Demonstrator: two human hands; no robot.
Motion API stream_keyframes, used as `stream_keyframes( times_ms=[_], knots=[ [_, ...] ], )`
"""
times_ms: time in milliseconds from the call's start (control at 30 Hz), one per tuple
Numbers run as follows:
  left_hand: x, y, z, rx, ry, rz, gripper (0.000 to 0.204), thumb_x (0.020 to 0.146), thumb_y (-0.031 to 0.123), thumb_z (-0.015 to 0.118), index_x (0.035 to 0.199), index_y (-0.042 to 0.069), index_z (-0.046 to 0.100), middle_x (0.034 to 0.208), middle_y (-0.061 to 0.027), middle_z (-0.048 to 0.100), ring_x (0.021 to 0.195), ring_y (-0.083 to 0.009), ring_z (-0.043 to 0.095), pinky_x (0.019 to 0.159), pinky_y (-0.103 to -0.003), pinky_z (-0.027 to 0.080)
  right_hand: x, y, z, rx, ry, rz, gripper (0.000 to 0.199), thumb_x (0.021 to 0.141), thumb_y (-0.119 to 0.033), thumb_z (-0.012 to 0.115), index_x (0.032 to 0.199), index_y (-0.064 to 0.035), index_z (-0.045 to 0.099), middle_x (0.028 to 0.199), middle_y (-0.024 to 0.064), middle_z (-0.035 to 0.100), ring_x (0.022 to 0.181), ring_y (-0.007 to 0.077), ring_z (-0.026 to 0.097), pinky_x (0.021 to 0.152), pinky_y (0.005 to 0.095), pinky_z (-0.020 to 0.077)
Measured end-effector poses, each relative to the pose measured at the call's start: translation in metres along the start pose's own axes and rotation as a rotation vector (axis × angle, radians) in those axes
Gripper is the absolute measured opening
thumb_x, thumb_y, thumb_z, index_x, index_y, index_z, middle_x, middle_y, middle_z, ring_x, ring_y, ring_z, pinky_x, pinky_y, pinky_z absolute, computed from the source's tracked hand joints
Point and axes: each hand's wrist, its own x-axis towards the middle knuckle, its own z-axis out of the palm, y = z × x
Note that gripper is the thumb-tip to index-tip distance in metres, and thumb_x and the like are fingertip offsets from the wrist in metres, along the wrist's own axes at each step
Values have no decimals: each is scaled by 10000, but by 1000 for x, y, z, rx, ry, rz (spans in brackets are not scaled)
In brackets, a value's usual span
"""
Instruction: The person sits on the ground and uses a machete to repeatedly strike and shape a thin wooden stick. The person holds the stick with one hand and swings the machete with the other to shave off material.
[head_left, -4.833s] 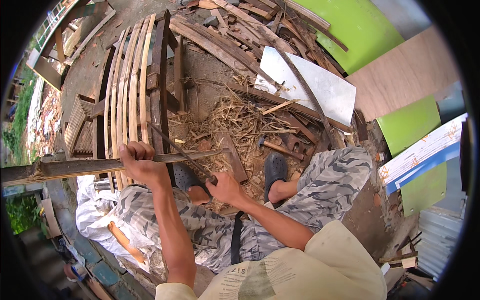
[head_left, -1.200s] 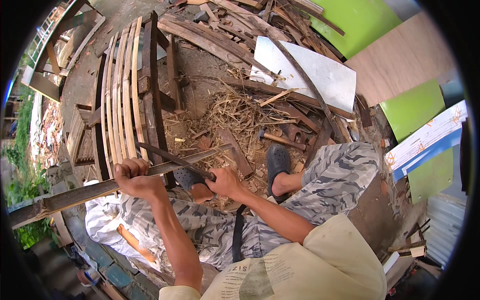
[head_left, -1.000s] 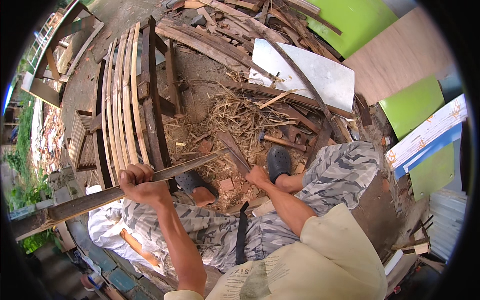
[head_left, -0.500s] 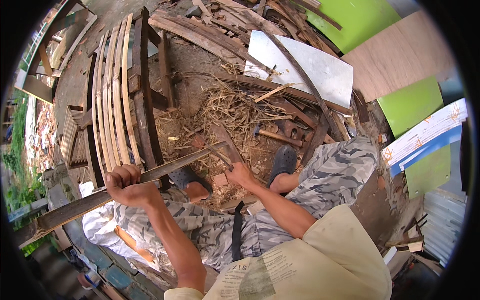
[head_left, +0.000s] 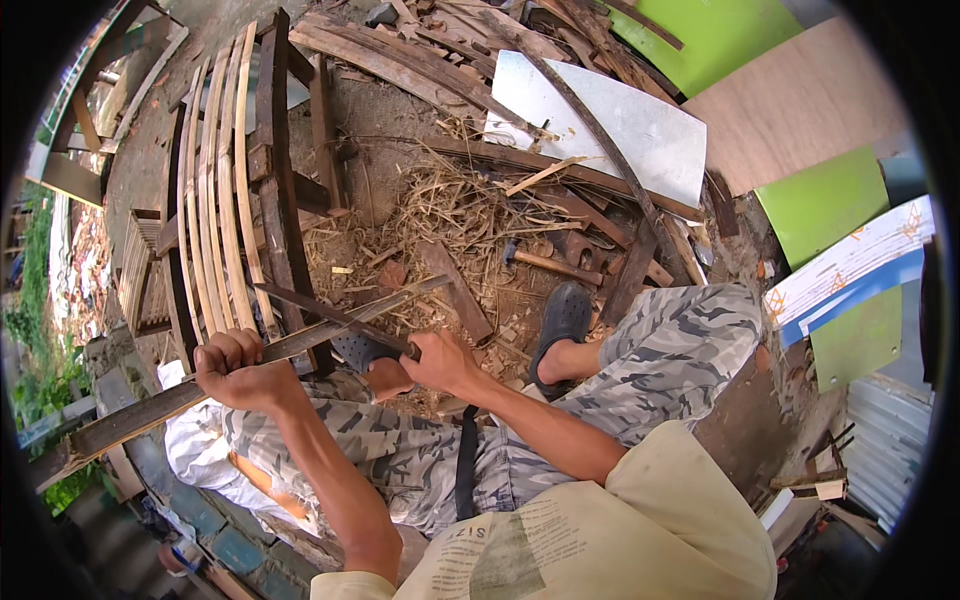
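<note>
My left hand [head_left: 240, 368] is closed round a long weathered strip of split bamboo or wood [head_left: 135, 420]. The strip slants from the lower left up across my left knee, its far tip over the littered ground. In my closed right hand [head_left: 440, 362] is a long dark-bladed knife [head_left: 335, 315], its handle hidden in my fingers. The blade points to the far left and crosses the strip beyond my left hand; whether it touches, I cannot tell.
A dark wooden frame with pale slats [head_left: 225, 190] stands at the left. Shavings [head_left: 450, 215], a hammer [head_left: 550, 263] and a short board [head_left: 457, 293] lie ahead by my shoes. A white sheet [head_left: 600, 125] and stacked scrap planks [head_left: 390, 65] lie farther off.
My right hand has moved left and nearer to me, carrying the knife along the strip toward my left hand. The left hand has shifted slightly left with the strip.
</note>
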Motion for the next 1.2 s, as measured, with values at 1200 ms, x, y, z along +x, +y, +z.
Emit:
stream_keyframes(
  times_ms=[1200],
  knots=[
    [-16, 5, 3, -81, -160, -19, 332, 919, 250, 392, 657, 160, 209, 558, 25, 179, 472, -91, 166, 442, -264, 150, 13, 8, -9, 35, -106, 123, 369, 780, -282, 636, 837, 81, 668, 729, 289, 646, 758, 430, 671, 692, 474, 530]
  ],
)
